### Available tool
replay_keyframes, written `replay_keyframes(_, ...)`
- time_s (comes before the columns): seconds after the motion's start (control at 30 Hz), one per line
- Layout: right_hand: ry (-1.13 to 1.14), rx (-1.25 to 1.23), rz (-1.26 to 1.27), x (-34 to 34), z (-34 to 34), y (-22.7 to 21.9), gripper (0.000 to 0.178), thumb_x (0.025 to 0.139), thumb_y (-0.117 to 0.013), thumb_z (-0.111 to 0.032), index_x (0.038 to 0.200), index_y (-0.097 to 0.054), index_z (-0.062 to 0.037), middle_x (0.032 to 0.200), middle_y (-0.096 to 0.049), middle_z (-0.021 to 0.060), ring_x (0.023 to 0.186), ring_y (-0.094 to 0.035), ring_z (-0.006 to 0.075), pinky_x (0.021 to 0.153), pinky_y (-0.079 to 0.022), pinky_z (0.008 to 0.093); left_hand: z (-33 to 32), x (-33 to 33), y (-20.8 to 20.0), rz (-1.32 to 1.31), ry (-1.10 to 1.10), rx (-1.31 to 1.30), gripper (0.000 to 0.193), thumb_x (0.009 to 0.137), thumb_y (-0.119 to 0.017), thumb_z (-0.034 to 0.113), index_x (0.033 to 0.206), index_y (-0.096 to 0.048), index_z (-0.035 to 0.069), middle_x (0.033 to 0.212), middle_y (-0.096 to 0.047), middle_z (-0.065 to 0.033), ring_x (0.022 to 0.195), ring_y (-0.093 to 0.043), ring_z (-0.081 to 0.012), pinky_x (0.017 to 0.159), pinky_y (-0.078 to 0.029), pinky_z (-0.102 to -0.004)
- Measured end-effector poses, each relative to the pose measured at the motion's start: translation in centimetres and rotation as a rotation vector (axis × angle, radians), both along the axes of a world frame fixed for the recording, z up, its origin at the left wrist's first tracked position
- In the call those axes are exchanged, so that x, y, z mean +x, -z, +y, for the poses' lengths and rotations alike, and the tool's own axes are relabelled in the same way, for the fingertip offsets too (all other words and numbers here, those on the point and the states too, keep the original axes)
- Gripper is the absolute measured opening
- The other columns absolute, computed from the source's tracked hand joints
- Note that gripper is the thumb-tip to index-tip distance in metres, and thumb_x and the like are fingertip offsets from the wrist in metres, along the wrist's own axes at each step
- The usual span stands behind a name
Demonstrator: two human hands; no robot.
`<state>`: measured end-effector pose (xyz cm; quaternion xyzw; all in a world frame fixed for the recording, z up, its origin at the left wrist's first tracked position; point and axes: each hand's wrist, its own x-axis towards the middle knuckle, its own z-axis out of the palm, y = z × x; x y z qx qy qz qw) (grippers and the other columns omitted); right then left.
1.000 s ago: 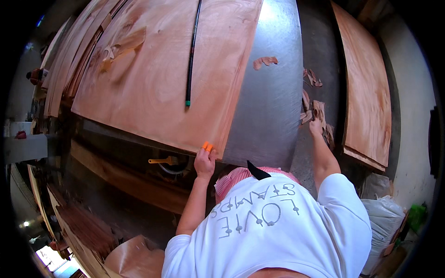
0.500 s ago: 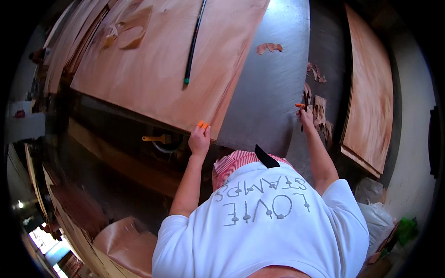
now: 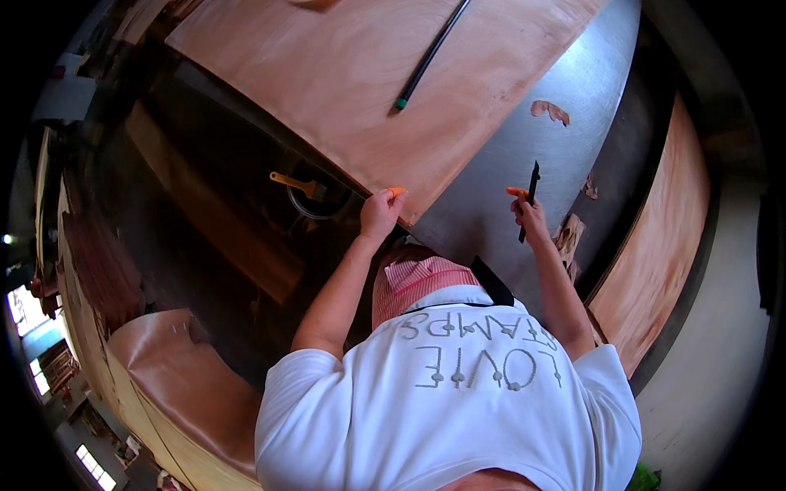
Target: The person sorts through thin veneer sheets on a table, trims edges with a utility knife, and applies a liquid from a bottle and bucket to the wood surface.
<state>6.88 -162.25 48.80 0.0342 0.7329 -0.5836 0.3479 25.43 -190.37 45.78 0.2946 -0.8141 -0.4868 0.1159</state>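
My left hand (image 3: 379, 216) is closed on the near edge of a large reddish-brown wood veneer sheet (image 3: 344, 90), close to its corner. An orange finger cover rests on the sheet's top face; the fingers beneath are hidden. Over the grey metal tabletop (image 3: 483, 164), to the right of that corner, my right hand (image 3: 530, 219) grips a slim black utility knife (image 3: 533, 186), its dark tip pointing away from me. An orange cover also shows on a finger of this hand. Lying across the sheet is a long black rod (image 3: 430, 59) with a green end.
A yellow-handled brush (image 3: 296, 184) lies across a round container (image 3: 315, 214) below the sheet's left edge. Torn veneer scraps (image 3: 568, 239) lie by my right forearm, and another scrap (image 3: 550, 112) is farther up the metal. More wood sheets (image 3: 667, 237) stand at the right.
My right hand has lifted from beside the scraps and come inward with the knife. My left hand stays at the sheet's corner. The whole view has swung, shifting the sheet and rod rightward and up.
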Motion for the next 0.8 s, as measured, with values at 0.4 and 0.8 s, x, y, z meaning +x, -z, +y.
replay_keyframes(0.4, -0.09, -0.042, -0.072, 1.8, -4.6, -1.1, 0.025, 0.092, -0.044, -0.025, 0.103, -0.059, -0.0093, 0.067, -0.051, -0.0013, 0.049, -0.036, 0.0036, 0.043, -0.03, 0.0179, -4.9, -5.7, -2.1, 0.015, 0.075, -0.573, 0.059, 0.073, -0.067, 0.032, 0.118, -0.044, 0.001, 0.116, -0.047, -0.0189, 0.105, -0.048, -0.0311, 0.084, -0.042, -0.0372)
replay_keyframes(0.8, -0.073, -0.115, -0.141, 2.9, -5.4, -2.3, 0.025, 0.091, -0.042, -0.018, 0.108, -0.054, -0.0046, 0.069, -0.052, 0.0015, 0.05, -0.036, 0.0048, 0.045, -0.03, 0.0188, -4.0, -13.4, 0.0, -0.28, 0.23, -0.808, 0.083, 0.071, -0.065, 0.045, 0.133, -0.027, 0.004, 0.132, -0.027, -0.0219, 0.123, -0.029, -0.0336, 0.098, -0.027, -0.0445)
